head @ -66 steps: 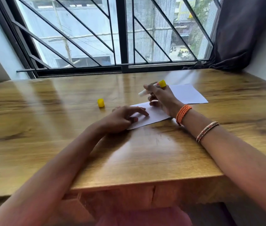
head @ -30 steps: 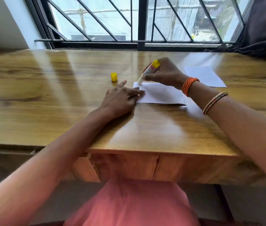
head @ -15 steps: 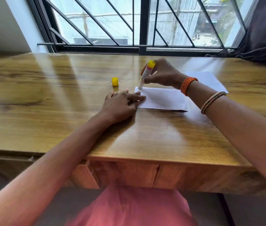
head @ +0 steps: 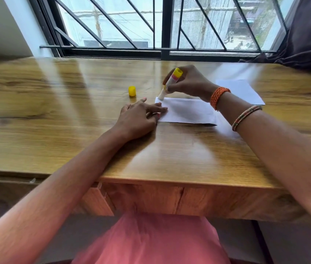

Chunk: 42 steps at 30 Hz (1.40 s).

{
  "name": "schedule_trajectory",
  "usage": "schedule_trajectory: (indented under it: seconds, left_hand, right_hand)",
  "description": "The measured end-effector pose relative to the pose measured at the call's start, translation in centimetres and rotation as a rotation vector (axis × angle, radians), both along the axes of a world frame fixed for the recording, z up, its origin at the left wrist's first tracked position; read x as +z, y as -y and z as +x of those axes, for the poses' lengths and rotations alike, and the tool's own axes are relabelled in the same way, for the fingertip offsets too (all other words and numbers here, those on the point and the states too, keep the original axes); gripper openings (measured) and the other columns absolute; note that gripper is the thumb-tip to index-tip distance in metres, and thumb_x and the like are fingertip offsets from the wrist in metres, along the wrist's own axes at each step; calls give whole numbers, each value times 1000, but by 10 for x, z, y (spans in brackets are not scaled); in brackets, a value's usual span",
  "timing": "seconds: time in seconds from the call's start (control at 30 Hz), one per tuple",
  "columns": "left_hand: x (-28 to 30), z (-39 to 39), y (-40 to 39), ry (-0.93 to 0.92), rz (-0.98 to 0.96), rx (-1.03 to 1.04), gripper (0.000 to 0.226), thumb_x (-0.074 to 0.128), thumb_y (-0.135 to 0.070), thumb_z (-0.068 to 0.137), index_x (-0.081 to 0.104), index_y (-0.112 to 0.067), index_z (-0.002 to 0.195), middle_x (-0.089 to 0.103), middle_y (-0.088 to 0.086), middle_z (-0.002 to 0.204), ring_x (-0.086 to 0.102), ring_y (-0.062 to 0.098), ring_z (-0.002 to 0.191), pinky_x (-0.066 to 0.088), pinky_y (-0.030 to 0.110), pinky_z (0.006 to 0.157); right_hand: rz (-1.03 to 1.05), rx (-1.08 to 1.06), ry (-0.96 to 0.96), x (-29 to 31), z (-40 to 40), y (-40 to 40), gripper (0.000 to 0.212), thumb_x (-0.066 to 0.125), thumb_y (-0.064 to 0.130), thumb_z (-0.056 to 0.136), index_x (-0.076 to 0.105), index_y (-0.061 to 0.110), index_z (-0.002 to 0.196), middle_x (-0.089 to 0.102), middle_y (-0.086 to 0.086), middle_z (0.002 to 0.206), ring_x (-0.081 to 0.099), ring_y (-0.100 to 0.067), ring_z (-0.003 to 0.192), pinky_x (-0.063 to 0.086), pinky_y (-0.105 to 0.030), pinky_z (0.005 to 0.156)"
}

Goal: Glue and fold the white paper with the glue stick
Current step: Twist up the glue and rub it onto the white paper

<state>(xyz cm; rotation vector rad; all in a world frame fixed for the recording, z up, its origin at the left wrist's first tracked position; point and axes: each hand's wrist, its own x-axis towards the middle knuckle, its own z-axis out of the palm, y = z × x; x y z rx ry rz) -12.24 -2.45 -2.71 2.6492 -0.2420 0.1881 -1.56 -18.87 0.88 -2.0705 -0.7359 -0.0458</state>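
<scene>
White paper [head: 187, 111] flat on wooden desk [head: 74, 115], long edge toward the sitter, near the desk's middle; appears already folded once, judging by the dark line along the near edge (not certain). Glue stick [head: 170, 84] tilted, white tip down on the paper's far left corner, yellow base up; probably laying glue along that edge before the next fold. Right hand [head: 191, 82] closed round the stick's barrel, fingers and thumb pinched on it low down, presumably for pressure and control at the tip. Left hand [head: 139, 119] spread flat, fingertips pressing the paper's left end, clamped on nothing; likely there to stop the sheet sliding or lifting under the drag of the glue. Yellow cap [head: 132, 91] standing on the desk just left of the paper, apart from it, within reach for recapping. Second white sheet [head: 244, 90] lying farther right, partly behind the right wrist, untouched. Orange bracelet [head: 218, 96] on the right wrist, hovering above the paper; could smear fresh glue if the wrist drops. Gluing judged under way; fold not yet made.
</scene>
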Motion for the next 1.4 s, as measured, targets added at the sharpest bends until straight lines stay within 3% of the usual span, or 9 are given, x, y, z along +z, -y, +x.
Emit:
schedule_trajectory:
  seconds: [0.1,0.57,0.83,1.13,1.3,1.4]
  left_hand:
    - [0,-1,0,2,-18,-14,37,45,-29,95,52,-40,129,44,-14,144,23,14,144,14,40,114]
    - [-5,1,-1,46,-49,6,37,47,-27,91,57,-38,126,50,-4,141,31,12,141,22,39,115]
    - [-7,1,-1,59,-62,15,35,49,-30,89,60,-38,122,54,-5,138,35,12,139,26,39,114]
    - [-4,-2,1,66,-41,9,35,49,-25,91,60,-36,123,50,-9,141,37,13,137,26,38,114]
    - [-5,-1,0,68,-46,6,36,50,-23,90,60,-35,123,50,-11,140,40,12,136,28,39,113]
    - [-5,-1,1,63,-55,7,37,50,-23,90,60,-37,122,50,-12,141,39,11,136,27,42,113]
  right_hand:
    - [-3,12,7,0,2,-4,21,72,-3,72,70,-2,93,65,0,77,61,-11,75,54,-22,73]
    - [-69,11,50,1,4,-6,21,73,1,72,70,2,93,66,4,76,62,4,62,49,-12,62]
    - [-104,-42,80,2,3,-1,20,75,8,68,73,8,88,70,-6,82,64,-12,73,54,-30,71]
    - [-170,-134,130,1,-1,11,25,77,21,64,76,14,88,70,3,77,62,-6,71,53,-31,70]
    - [-197,-175,140,3,-9,17,30,72,36,56,76,21,83,71,5,77,63,-7,73,57,-39,74]
    - [-216,-188,144,5,-12,22,27,75,31,61,76,19,84,70,7,77,62,-6,72,57,-41,77]
